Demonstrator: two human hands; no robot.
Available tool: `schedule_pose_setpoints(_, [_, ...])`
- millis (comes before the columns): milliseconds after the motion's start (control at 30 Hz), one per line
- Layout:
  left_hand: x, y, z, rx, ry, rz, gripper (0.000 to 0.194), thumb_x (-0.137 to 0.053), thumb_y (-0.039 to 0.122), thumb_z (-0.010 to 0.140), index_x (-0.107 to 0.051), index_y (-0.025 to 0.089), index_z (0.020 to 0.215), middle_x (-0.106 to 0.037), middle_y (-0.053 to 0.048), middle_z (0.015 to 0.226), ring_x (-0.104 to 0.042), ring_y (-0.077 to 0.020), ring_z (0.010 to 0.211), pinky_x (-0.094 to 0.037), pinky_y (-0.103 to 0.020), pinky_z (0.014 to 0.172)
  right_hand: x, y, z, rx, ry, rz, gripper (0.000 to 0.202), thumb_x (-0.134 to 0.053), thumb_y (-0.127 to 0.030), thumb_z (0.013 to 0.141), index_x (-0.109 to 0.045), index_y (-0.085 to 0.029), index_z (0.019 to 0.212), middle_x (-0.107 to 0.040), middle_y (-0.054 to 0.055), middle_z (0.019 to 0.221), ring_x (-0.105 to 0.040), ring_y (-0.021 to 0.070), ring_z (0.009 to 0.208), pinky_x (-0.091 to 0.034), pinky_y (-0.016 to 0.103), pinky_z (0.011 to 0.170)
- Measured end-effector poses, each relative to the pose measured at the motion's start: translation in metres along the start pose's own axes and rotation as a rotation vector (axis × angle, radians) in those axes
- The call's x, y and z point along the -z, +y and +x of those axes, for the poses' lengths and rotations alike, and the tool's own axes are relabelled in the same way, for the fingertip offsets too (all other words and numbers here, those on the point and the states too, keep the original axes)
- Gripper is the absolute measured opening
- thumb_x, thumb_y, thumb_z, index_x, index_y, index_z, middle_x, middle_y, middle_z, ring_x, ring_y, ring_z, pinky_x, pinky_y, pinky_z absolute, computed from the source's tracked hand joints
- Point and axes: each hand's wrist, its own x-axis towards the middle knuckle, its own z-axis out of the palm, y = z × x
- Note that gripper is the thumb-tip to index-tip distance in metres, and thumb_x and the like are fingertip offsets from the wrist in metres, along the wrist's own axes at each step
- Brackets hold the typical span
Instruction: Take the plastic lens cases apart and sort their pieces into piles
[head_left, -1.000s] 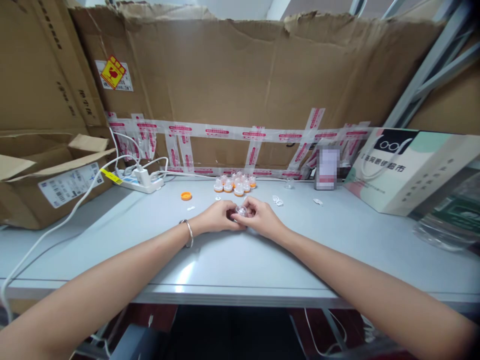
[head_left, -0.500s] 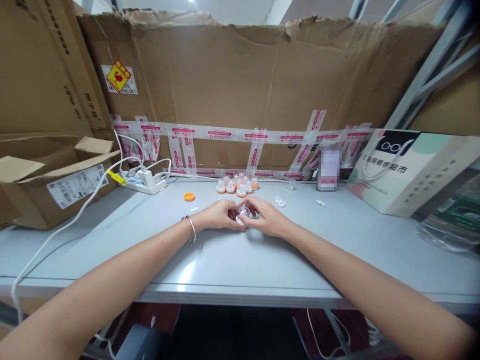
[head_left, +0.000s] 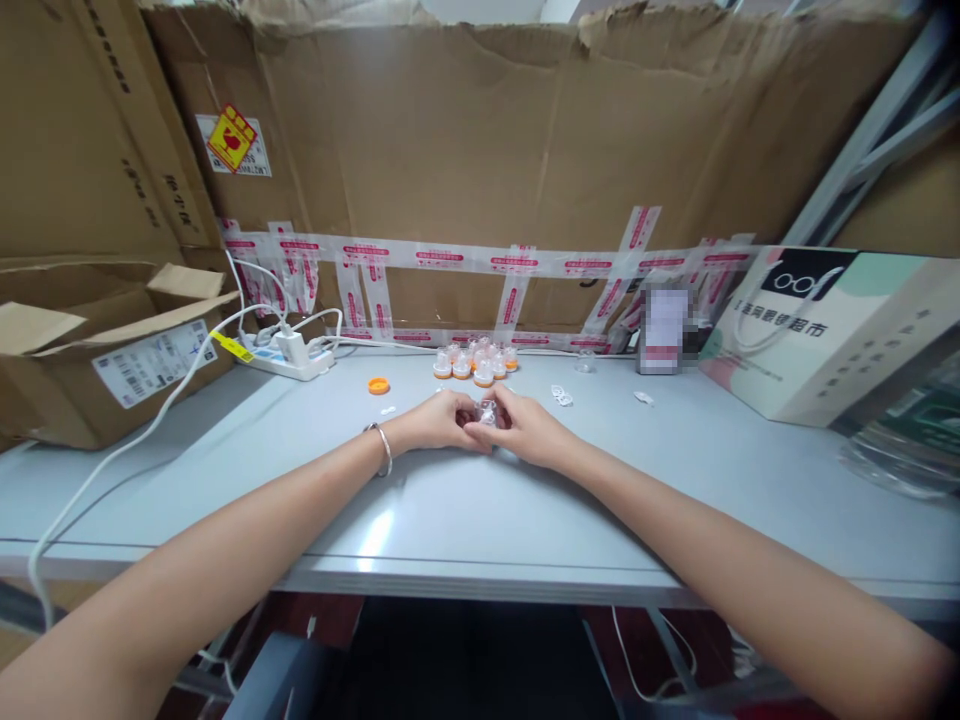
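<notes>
My left hand and my right hand meet over the table, fingers closed around a small clear plastic dome. Something white shows at the dome, but the fingers cover much of it. Just behind my hands stands a cluster of clear domes with orange bases. An orange ring lies beyond my left wrist, with a small white piece near it. To the right of my right hand are several flat white pieces, and another clear dome sits farther back.
A power strip with white cables and an open cardboard box are at the left. Big cardboard walls the back. At the right stand a phone-like device, a printed box and a clear plastic bottle.
The view has tilted slightly downward. My fingers have closed in more around the dome, and my right thumb has shifted left toward my left fingers.
</notes>
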Motion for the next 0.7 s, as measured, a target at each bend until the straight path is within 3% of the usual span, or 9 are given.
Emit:
schedule_pose_setpoints(100, [0.000,0.000,0.000,0.015,0.005,0.004,0.033,-0.068,0.041,0.058,-0.056,0.013,0.070,-0.047,0.004,0.061,-0.042,-0.0084,0.057,-0.032,-0.019,0.051,-0.002,-0.001,0.001,0.018,0.055,0.024,0.029,-0.054,-0.046,0.073,-0.048,-0.019,0.082,-0.046,-0.004,0.059,-0.043,0.0102,0.054,-0.031,0.022,0.052])
schedule_pose_setpoints(200, [0.000,0.002,-0.001,0.035,0.001,-0.013,0.038,-0.068,0.044,0.058,-0.058,0.013,0.077,-0.047,0.003,0.063,-0.042,-0.0085,0.058,-0.033,-0.019,0.051,0.009,0.004,0.006,0.022,0.207,0.087,0.030,-0.052,-0.047,0.075,-0.050,-0.019,0.087,-0.049,-0.004,0.062,-0.044,0.0101,0.055,-0.034,0.022,0.053])
schedule_pose_setpoints(300, [0.000,0.003,-0.001,0.055,0.008,-0.014,0.045,-0.070,0.046,0.056,-0.059,0.012,0.083,-0.050,0.002,0.067,-0.044,-0.0096,0.061,-0.034,-0.020,0.054,0.041,0.031,0.018,-0.029,0.454,0.115,0.032,-0.052,-0.046,0.075,-0.050,-0.018,0.091,-0.057,0.001,0.076,-0.051,0.0118,0.064,-0.040,0.024,0.060])
schedule_pose_setpoints(400, [0.001,0.003,0.000,0.054,0.001,-0.002,0.046,-0.070,0.049,0.055,-0.060,0.013,0.083,-0.052,0.001,0.069,-0.046,-0.0104,0.063,-0.034,-0.021,0.055,0.082,0.077,0.032,-0.247,0.618,0.027,0.039,-0.057,-0.044,0.071,-0.048,-0.016,0.096,-0.061,0.007,0.087,-0.056,0.0161,0.072,-0.042,0.027,0.064])
schedule_pose_setpoints(467, [0.002,0.003,0.000,0.047,-0.010,0.005,0.045,-0.069,0.049,0.055,-0.060,0.013,0.081,-0.052,0.001,0.068,-0.046,-0.0105,0.063,-0.034,-0.021,0.055,0.104,0.106,0.042,-0.368,0.569,-0.159,0.037,-0.060,-0.041,0.068,-0.052,-0.015,0.094,-0.062,0.009,0.087,-0.056,0.0188,0.075,-0.042,0.030,0.065])
schedule_pose_setpoints(533, [0.003,0.002,0.000,0.046,-0.017,0.004,0.045,-0.069,0.048,0.055,-0.060,0.013,0.081,-0.052,0.001,0.068,-0.046,-0.0105,0.063,-0.034,-0.021,0.055,0.116,0.124,0.053,-0.366,0.405,-0.355,0.036,-0.060,-0.039,0.068,-0.055,-0.015,0.095,-0.063,0.009,0.089,-0.056,0.0199,0.078,-0.042,0.030,0.068])
schedule_pose_setpoints(633, [0.004,0.003,0.000,0.050,-0.026,0.002,0.046,-0.069,0.048,0.056,-0.061,0.014,0.084,-0.052,0.001,0.069,-0.046,-0.0105,0.063,-0.034,-0.021,0.055,0.115,0.131,0.069,-0.280,0.088,-0.667,0.033,-0.060,-0.035,0.070,-0.059,-0.018,0.099,-0.064,0.009,0.094,-0.054,0.0239,0.091,-0.039,0.033,0.074])
schedule_pose_setpoints(700, [0.004,0.003,-0.001,0.045,-0.023,0.010,0.046,-0.069,0.049,0.056,-0.061,0.014,0.084,-0.051,0.001,0.068,-0.045,-0.0102,0.062,-0.034,-0.021,0.054,0.108,0.131,0.077,-0.255,-0.033,-0.779,0.028,-0.063,-0.029,0.068,-0.062,-0.019,0.094,-0.064,0.010,0.094,-0.050,0.0275,0.099,-0.036,0.036,0.079])
